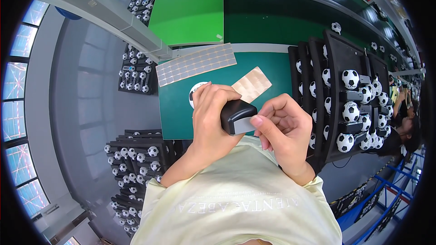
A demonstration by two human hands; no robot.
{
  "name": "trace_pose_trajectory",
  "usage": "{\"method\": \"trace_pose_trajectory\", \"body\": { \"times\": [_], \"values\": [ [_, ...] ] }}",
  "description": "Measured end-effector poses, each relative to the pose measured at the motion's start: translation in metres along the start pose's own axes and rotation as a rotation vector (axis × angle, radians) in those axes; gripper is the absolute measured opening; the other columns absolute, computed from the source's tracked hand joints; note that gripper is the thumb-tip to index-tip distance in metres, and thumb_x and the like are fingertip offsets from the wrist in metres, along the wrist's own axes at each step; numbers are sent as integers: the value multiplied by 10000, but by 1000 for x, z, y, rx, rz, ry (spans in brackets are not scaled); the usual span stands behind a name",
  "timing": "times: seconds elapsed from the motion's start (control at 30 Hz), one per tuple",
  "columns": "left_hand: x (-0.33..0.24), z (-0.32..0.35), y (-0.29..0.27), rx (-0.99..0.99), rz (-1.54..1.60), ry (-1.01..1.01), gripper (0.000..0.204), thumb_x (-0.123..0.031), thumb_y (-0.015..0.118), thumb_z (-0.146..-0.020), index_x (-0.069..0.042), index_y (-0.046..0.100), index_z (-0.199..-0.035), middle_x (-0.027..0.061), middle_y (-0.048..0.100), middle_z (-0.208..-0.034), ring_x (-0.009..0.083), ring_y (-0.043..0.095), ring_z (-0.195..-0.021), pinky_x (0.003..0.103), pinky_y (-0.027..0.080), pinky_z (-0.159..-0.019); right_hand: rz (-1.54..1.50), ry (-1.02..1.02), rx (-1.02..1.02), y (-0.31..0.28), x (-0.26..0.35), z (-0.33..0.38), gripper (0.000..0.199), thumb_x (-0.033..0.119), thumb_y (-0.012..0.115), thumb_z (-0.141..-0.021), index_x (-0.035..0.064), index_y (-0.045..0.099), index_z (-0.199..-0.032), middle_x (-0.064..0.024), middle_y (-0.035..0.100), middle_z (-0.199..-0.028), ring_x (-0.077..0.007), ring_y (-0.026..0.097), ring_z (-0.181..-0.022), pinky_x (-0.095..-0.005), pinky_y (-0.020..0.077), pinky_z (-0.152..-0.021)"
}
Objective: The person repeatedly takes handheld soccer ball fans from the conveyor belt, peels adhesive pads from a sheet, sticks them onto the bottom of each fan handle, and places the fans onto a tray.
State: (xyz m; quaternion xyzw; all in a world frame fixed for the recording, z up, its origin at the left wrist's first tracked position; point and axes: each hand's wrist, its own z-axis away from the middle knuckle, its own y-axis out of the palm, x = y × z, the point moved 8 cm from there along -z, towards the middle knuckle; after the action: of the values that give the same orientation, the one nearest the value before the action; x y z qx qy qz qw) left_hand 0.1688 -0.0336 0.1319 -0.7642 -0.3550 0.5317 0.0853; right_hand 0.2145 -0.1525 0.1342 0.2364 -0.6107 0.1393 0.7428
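Note:
My left hand [210, 113] is wrapped round a black base [236, 111] with a slanted end, held above the green table near my body. A white and black soccer ball [195, 91] shows just beyond the left fingers; it looks joined to the base, though the fingers hide the join. On the end of the base that faces me lies a flat grey label [242, 126]. My right hand [286, 131] pinches the right edge of that label between thumb and forefinger, its other fingers curled.
A sheet of silver labels [195, 66] and a smaller beige sheet [252, 84] lie on the green table [175, 115]. Black trays [334, 104] of soccer-ball pieces stand upright at the right. More trays [136, 154] are stacked at the left. A person [406, 127] is at far right.

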Motion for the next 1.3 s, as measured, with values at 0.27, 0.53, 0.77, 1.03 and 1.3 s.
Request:
{"method": "trace_pose_trajectory", "body": {
  "times": [0.27,0.53,0.77,1.03,1.3],
  "values": [
    [0,1,-1,-10,6,-1,465,-41,773,-504,-54,554,-914,83,590,-907,279,540,-904,385,383,-879,6,-12,-25,1,0,1,115,-13,640,-805,-27,526,-817,-41,568,-627,-21,492,-487,-157,347,-389],
    [-1,1,-2,-26,-11,-2,456,-25,763,-496,-52,549,-898,91,591,-908,282,545,-895,387,383,-881,103,-106,-39,4,5,1,124,-22,625,-807,-24,501,-808,-49,554,-621,-24,454,-440,-159,315,-380],
    [-1,1,-4,-78,-1,90,425,-43,739,-544,-47,529,-914,82,553,-849,272,540,-812,447,341,-891,322,-222,-2,6,9,-3,133,-4,639,-804,-5,520,-862,-24,540,-595,-20,458,-452,-154,318,-391],
    [22,5,23,242,498,-52,466,-192,662,-695,-14,462,-1077,103,596,-864,238,573,-816,386,390,-854,-93,147,104,-4,-45,-12,262,222,630,-849,16,539,-984,-6,535,-590,-36,457,-450,-173,307,-374],
    [62,32,96,428,-87,-79,603,-281,644,-698,-5,407,-1178,144,558,-972,289,535,-902,466,304,-956,-471,709,19,-42,-171,1,295,336,548,-888,72,577,-1016,-16,564,-728,-60,516,-533,-175,326,-382]
  ]
}}
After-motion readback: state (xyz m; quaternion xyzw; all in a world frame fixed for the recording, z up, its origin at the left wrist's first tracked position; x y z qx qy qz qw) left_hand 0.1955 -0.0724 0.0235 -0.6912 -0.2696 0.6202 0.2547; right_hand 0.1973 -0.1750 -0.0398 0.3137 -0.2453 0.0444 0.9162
